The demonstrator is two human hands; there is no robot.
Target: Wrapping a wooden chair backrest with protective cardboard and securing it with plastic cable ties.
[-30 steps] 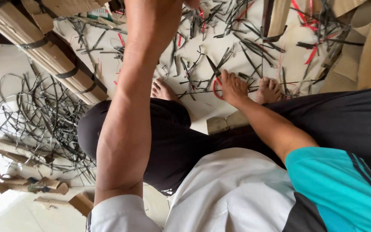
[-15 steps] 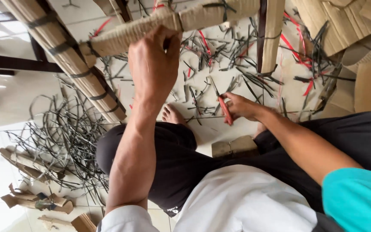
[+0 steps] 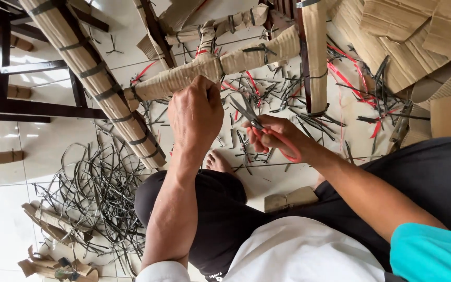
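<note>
above the strap-littered floor (image 3: 6, 156), the right hand (image 3: 275, 137) has lifted, fingers gripping red scissors (image 3: 267, 133); left hand (image 3: 197, 112) still clasps the cardboard-wrapped bar (image 3: 220, 65).

The cardboard-wrapped bar (image 3: 210, 68) is a long piece of furniture frame sheathed in tan corrugated card, bound here and there with dark straps, and it runs slantwise from lower left to upper right above the littered floor; fingers close over it near its middle. The scissors (image 3: 267, 128) have red handles and dark blades, the blades parted and pointing up toward the bar, just beside it, the handles threaded on fingers.
</note>
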